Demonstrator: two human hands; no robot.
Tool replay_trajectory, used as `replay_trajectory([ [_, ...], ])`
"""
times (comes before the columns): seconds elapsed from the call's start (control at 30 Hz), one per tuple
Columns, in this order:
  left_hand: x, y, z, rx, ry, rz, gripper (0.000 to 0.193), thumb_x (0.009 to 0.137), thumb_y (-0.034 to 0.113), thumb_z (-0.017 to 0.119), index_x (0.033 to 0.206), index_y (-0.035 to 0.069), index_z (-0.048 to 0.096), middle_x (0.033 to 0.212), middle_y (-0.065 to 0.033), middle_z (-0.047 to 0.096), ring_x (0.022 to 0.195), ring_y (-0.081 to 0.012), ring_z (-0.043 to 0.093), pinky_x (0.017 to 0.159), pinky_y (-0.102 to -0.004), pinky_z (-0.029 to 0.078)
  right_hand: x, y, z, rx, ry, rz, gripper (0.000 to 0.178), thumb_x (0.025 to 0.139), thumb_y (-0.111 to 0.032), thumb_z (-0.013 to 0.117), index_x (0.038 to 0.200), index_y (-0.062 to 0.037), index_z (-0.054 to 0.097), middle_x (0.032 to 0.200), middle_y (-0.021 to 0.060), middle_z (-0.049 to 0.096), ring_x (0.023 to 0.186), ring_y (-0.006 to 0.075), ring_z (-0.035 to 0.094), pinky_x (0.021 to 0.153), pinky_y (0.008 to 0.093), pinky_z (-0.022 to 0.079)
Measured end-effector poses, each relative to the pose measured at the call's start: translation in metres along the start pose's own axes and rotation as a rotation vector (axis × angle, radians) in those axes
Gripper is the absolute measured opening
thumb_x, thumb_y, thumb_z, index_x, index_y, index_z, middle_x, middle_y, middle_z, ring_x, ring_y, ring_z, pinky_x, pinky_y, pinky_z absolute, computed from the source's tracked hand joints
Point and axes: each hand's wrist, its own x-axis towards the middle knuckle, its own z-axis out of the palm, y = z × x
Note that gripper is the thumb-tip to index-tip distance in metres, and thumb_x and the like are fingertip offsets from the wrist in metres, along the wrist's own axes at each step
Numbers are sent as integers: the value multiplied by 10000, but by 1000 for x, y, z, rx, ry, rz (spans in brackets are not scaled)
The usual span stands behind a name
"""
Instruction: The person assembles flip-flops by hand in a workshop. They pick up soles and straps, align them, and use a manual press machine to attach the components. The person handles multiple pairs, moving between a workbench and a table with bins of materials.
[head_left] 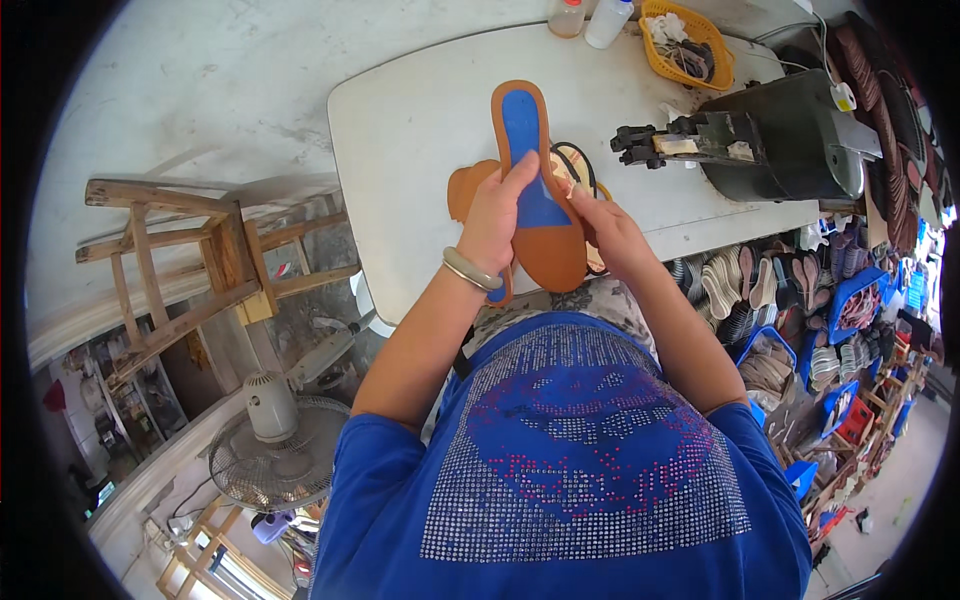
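My left hand (pixel 492 222) grips a brown shoe sole (pixel 552 258) with a blue inset, its thumb lying across the blue part. The sole is held up over the white table, toe end toward me. Against the sole's right edge, the fingers of my right hand (pixel 612 232) are pinched together; a small pale bit shows at their tips, too small to name. Behind my left hand lie more brown soles (pixel 464 190), partly hidden. Beyond the held sole, sandal-like pieces with dark straps (pixel 572 160) show in part.
The white table (pixel 410 130) carries a dark machine (pixel 770 140) with a black clamp-like head at right. A yellow basket (pixel 728 62) and two bottles (pixel 606 22) stand at the far edge. Wooden stools (pixel 235 250) and a fan (pixel 275 450) are at left; many shoes (pixel 745 280) at right.
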Motion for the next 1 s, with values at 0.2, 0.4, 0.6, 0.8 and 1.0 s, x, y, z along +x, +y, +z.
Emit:
replay_trajectory([
  [0.2,-2,-6,-9,9,69,1,390,954,390,516,1026,17,602,896,-61,644,783,-138,624,721,-291,522,12,4,10,-161,9,14,473,964,-407,489,1089,21,647,965,63,666,863,126,603,803,263,467],
  [0.4,-4,-19,-38,60,147,40,410,955,412,509,1034,20,599,906,-71,648,808,-147,631,742,-293,526,33,34,19,-554,-33,-157,444,966,-386,483,1016,21,655,897,78,664,737,125,606,670,268,479],
  [0.6,-14,-7,-145,334,382,51,455,906,415,591,1022,-24,614,797,-21,617,722,-100,575,676,-257,490,42,62,6,-347,-203,107,451,957,-410,472,1009,9,631,873,78,660,677,144,640,599,254,473],
  [0.8,-20,-33,-210,1921,1140,466,438,851,294,641,1179,24,531,1079,-140,583,939,-254,588,812,-363,478,57,108,1,-226,-147,300,347,929,-299,540,1125,-16,590,987,65,641,844,141,626,738,277,490],
  [1.0,-28,-91,-147,1208,637,176,454,820,245,665,1180,14,511,1146,-186,551,1055,-320,556,871,-399,455,74,137,5,-111,-43,237,402,885,-187,604,1231,-1,518,1019,67,631,909,141,608,798,274,481],
])
